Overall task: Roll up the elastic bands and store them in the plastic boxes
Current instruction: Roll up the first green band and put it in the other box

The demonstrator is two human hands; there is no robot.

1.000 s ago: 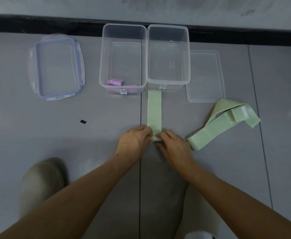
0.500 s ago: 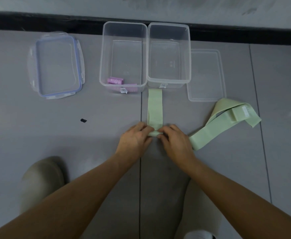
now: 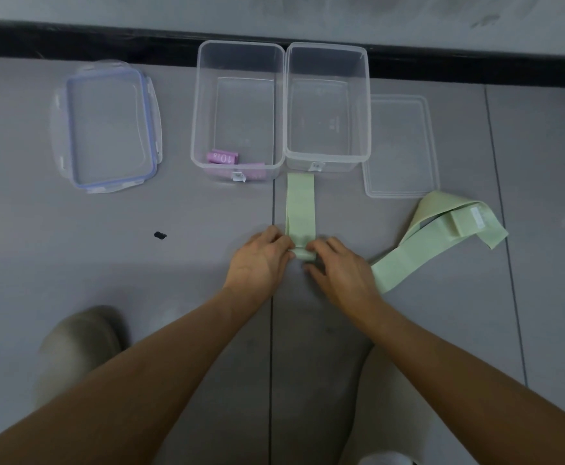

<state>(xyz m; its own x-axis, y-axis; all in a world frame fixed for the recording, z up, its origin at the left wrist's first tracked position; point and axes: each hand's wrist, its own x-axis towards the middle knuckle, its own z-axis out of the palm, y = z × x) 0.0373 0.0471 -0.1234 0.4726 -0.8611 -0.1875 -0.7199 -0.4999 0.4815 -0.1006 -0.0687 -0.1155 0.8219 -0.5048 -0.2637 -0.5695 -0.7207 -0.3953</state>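
Head view: at frame centre the left hand (image 3: 261,260) and right hand (image 3: 341,270), fingers curled, pinch the rolled near end of a flat green band (image 3: 300,209) that reaches up to the right box (image 3: 364,129). Two boxes stand side by side, the left box (image 3: 198,129) holding two pink rolls (image 3: 223,157). There are two lids, a blue-rimmed lid (image 3: 106,129) and a clear lid (image 3: 401,146). A second green band (image 3: 442,236) lies at right

floor (image 3: 73,270): grey tiles | dark speck (image 3: 160,235) lay on it | black skirting (image 3: 106,41) ran under wall (image 3: 140,8) | beige shoe (image 3: 76,347) stood bottom left | blue-rimmed lid (image 3: 73,129) lay left | clear lid (image 3: 401,146) lay right
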